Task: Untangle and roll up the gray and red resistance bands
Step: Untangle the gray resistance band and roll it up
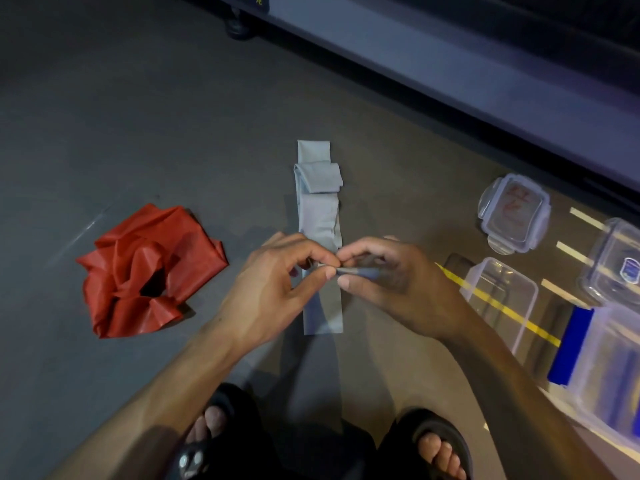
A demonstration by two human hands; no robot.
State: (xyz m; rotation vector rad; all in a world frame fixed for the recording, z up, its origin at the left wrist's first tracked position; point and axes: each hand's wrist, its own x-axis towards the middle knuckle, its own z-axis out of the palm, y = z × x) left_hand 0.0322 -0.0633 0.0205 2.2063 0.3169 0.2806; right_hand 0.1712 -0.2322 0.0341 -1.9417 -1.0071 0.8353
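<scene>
The gray resistance band point(318, 216) lies as a long flat strip on the floor, running away from me, with a folded lump near its far end. My left hand point(273, 285) and my right hand point(391, 282) meet above its near part, fingertips pinching a small tight roll of the gray band between them. The strip's near end shows below my hands. The red resistance band point(149, 271) sits crumpled in a heap on the floor to the left, apart from both hands.
Clear plastic containers point(498, 299) and a lid point(514, 213) stand on the floor at the right, one with a blue part point(571, 344). A pale ledge point(450, 77) runs across the back right. My sandalled feet point(436, 445) are at the bottom.
</scene>
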